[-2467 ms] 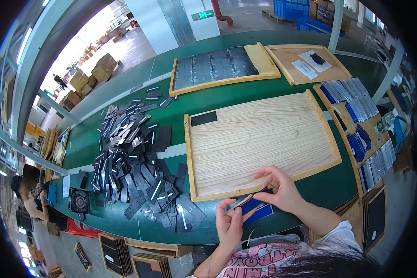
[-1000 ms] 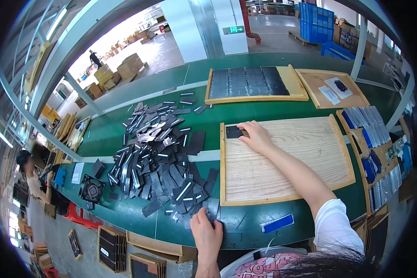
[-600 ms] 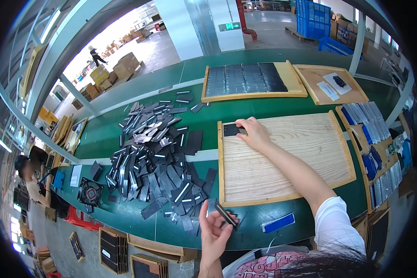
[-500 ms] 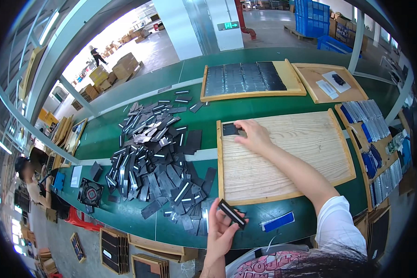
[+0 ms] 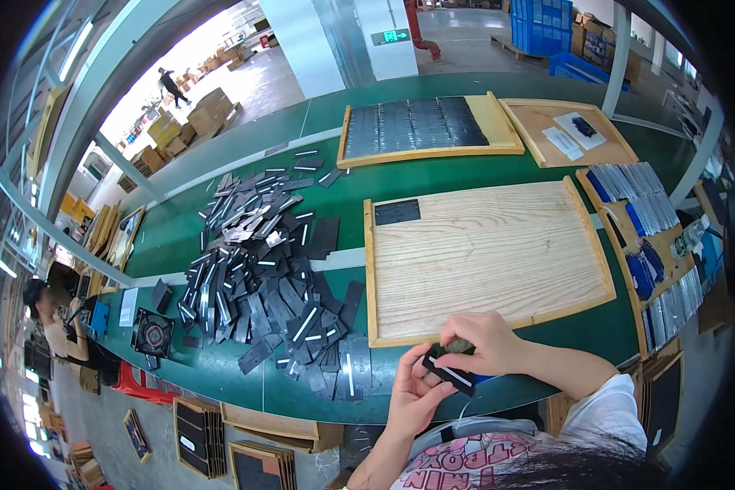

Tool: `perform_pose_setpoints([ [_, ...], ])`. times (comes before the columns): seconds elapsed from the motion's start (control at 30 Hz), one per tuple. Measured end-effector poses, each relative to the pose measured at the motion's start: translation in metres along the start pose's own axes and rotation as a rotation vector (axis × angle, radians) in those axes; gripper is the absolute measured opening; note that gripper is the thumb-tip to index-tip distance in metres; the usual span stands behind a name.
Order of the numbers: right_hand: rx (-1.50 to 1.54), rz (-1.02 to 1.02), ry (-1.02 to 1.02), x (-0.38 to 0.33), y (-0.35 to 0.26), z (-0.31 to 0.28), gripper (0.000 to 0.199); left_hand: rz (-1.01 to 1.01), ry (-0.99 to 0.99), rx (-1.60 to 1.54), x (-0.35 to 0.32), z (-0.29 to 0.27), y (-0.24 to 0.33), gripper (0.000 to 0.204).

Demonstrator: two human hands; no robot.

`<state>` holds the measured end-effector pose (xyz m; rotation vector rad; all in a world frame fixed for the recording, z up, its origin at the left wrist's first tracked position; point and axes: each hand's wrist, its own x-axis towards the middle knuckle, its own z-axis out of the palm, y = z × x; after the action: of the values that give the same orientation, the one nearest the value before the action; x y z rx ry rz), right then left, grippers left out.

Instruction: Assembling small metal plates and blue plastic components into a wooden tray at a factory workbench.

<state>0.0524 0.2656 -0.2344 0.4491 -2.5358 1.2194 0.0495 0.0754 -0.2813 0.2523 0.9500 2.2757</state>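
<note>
Near the table's front edge, my left hand (image 5: 414, 400) grips a flat black rectangular piece (image 5: 452, 376) with a white strip along it, tilted down to the right. My right hand (image 5: 492, 347) is closed over its upper end, and a small grey-green thing (image 5: 460, 346), too unclear to name, shows at its fingers. Just beyond the hands lies a wood-grained tray (image 5: 490, 269) with a light wooden rim. Flat black pieces (image 5: 397, 211) lie side by side in its far left corner. A blue item (image 5: 482, 378) is mostly hidden under my right hand.
A large heap of black pieces (image 5: 253, 269) spreads to the left, beside a small fan (image 5: 152, 333). A filled tray (image 5: 416, 126) and a tray with papers (image 5: 580, 147) stand behind. Bundled strips (image 5: 633, 196) sit at right. A co-worker (image 5: 61, 322) is at far left.
My right hand has left the tray's far left corner, uncovering the black pieces there, and has come back to the piece in my left hand. My left hand has shifted slightly right.
</note>
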Motion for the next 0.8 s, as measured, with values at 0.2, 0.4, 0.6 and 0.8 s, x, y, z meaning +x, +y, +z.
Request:
perform_pose_setpoints([
  [0.2,0.153,-0.074,-0.141,-0.051,-0.028,-0.005,0.028,0.045,0.061,-0.075,0.009,-0.004,0.006,0.071],
  [0.4,0.031,-0.044,-0.131,-0.084,-0.014,-0.002,0.031,0.115,0.081,-0.048,0.015,-0.010,0.009,0.060],
  [0.6,-0.253,0.013,-0.056,-0.082,0.008,-0.007,0.035,0.131,0.067,-0.060,0.019,-0.004,0.006,0.044],
  [0.8,-0.279,-0.007,-0.056,-0.084,0.011,-0.004,0.033,0.135,0.062,-0.055,0.020,-0.005,0.005,0.043],
])
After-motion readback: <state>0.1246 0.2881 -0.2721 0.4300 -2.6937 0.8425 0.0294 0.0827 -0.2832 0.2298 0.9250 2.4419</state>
